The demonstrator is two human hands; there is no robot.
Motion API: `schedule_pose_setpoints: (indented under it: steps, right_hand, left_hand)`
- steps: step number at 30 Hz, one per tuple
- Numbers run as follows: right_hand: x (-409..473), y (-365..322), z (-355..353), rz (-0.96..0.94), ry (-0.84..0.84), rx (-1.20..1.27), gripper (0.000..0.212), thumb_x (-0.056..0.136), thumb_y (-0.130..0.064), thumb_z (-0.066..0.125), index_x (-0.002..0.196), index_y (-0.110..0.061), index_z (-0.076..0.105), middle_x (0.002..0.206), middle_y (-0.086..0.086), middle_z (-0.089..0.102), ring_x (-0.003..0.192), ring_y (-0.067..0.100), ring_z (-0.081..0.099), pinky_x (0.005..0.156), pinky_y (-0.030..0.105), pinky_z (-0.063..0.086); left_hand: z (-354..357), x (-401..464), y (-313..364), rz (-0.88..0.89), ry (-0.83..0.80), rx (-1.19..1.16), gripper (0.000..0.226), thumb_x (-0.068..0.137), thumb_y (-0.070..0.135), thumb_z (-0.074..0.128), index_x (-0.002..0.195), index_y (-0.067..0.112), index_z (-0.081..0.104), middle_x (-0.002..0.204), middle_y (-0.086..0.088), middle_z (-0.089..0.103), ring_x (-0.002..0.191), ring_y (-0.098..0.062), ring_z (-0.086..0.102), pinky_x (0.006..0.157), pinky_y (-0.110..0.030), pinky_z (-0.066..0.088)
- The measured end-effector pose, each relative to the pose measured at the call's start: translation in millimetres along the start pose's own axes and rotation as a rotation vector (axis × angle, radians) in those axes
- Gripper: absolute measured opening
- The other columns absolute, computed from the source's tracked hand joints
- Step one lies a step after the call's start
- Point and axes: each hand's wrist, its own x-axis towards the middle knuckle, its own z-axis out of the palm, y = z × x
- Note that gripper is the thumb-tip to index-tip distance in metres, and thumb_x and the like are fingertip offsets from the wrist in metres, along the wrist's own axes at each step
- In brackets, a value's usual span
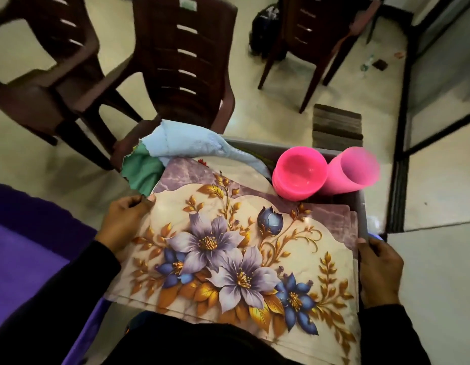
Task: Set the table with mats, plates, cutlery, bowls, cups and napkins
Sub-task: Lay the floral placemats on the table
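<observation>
Over a grey bin point(361, 206) held close to the body, the left hand point(123, 222) curls round the left edge of the top floral mat point(228, 246), thumb on the printed face and fingers tucked beneath. The right hand point(380, 270) grips the right side, where the mat edge and the bin wall meet; which of the two it actually holds I cannot tell. The mat lies flat on a stack of similar mats whose edges show at the right corner. Behind it in the bin, a stack of pink bowls point(299, 177) stands just beside a stack of pink cups point(351, 171) lying tilted on its side. A light blue cloth point(191, 142) and a green cloth point(141, 169) are bunched at the bin's far left corner. At the left sits a purple surface point(23, 248). The pale tiled floor point(281, 101) carries three dark brown plastic chairs point(181, 61), a black bag point(265, 27) and a striped doormat point(337, 126).
</observation>
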Motion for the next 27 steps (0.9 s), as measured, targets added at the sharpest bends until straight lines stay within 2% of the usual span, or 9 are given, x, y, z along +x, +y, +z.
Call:
schedule_pose_setpoints:
  steps: [3, 5, 9, 12, 15, 19, 22, 25, 27]
  right_hand:
    - [37, -28, 33, -0.063, -0.079, -0.042, 0.015, 0.094, -0.016, 0.062, 0.097, -0.005, 0.071, 0.089, 0.011, 0.072, 0.084, 0.029, 0.066, 0.081, 0.044, 0.055]
    - [64, -50, 57, -0.121, -0.136, -0.062, 0.014, 0.095, -0.014, 0.060, 0.097, -0.003, 0.070, 0.091, 0.013, 0.070, 0.085, 0.029, 0.064, 0.079, 0.040, 0.052]
    - [116, -109, 114, -0.180, -0.273, -0.101, 0.018, 0.100, -0.017, 0.056, 0.103, -0.006, 0.069, 0.094, 0.011, 0.068, 0.087, 0.029, 0.062, 0.081, 0.040, 0.053]
    - [146, -151, 158, -0.233, -0.374, -0.102, 0.016, 0.101, -0.017, 0.055, 0.100, -0.009, 0.068, 0.091, 0.006, 0.067, 0.083, 0.023, 0.061, 0.080, 0.037, 0.052]
    - [172, -195, 204, -0.310, -0.474, -0.132, 0.016, 0.099, -0.016, 0.055, 0.095, -0.008, 0.068, 0.087, 0.008, 0.066, 0.082, 0.025, 0.061, 0.077, 0.036, 0.053]
    - [189, -249, 270, -0.371, -0.604, -0.164, 0.015, 0.098, -0.011, 0.053, 0.091, -0.004, 0.064, 0.080, 0.007, 0.062, 0.072, 0.020, 0.057, 0.062, 0.025, 0.046]
    - [193, -281, 323, -0.392, -0.694, -0.185, 0.014, 0.095, -0.009, 0.051, 0.096, -0.006, 0.066, 0.084, 0.008, 0.065, 0.074, 0.020, 0.060, 0.058, 0.022, 0.049]
    - [195, -308, 372, -0.356, -0.762, -0.187, 0.018, 0.088, -0.012, 0.051, 0.097, -0.010, 0.067, 0.093, 0.014, 0.069, 0.080, 0.028, 0.064, 0.067, 0.032, 0.052]
    - [194, -327, 402, -0.341, -0.809, -0.191, 0.021, 0.085, -0.014, 0.050, 0.098, -0.013, 0.066, 0.096, 0.017, 0.070, 0.081, 0.029, 0.065, 0.068, 0.035, 0.053]
  left_hand:
    - [-8, 6, -1, -0.022, 0.117, -0.025, 0.039, 0.092, 0.030, 0.073, 0.085, -0.007, 0.062, 0.076, -0.016, 0.053, 0.074, -0.027, 0.044, 0.070, -0.043, 0.036]
    - [-9, 10, -2, -0.024, 0.188, -0.025, 0.046, 0.092, 0.031, 0.073, 0.085, -0.012, 0.057, 0.075, -0.015, 0.053, 0.074, -0.026, 0.044, 0.070, -0.043, 0.036]
    - [-11, 19, -1, -0.082, 0.316, -0.155, 0.062, 0.073, 0.048, 0.079, 0.087, -0.008, 0.057, 0.080, -0.017, 0.057, 0.077, -0.027, 0.049, 0.074, -0.046, 0.041]
    - [-5, 26, 5, -0.121, 0.430, -0.293, 0.037, 0.093, 0.026, 0.072, 0.097, -0.009, 0.061, 0.081, -0.018, 0.060, 0.069, -0.024, 0.054, 0.068, -0.038, 0.047]
    - [-2, 36, 10, -0.148, 0.525, -0.362, 0.020, 0.097, 0.022, 0.066, 0.090, 0.003, 0.067, 0.075, -0.011, 0.066, 0.057, -0.016, 0.059, 0.060, -0.030, 0.052]
    - [-6, 55, 21, -0.166, 0.649, -0.475, 0.016, 0.097, 0.020, 0.065, 0.092, 0.005, 0.068, 0.084, -0.016, 0.066, 0.069, -0.023, 0.059, 0.070, -0.035, 0.051]
    - [-16, 78, 28, -0.163, 0.734, -0.529, 0.014, 0.097, 0.017, 0.065, 0.099, 0.003, 0.066, 0.085, -0.015, 0.062, 0.068, -0.021, 0.057, 0.065, -0.031, 0.051]
    - [-30, 99, 36, -0.169, 0.786, -0.554, 0.011, 0.098, 0.015, 0.064, 0.100, 0.004, 0.063, 0.082, -0.012, 0.060, 0.065, -0.018, 0.055, 0.055, -0.025, 0.052]
    - [-42, 111, 42, -0.181, 0.802, -0.576, 0.009, 0.099, 0.014, 0.062, 0.102, 0.005, 0.062, 0.083, -0.013, 0.059, 0.066, -0.019, 0.056, 0.055, -0.025, 0.053]
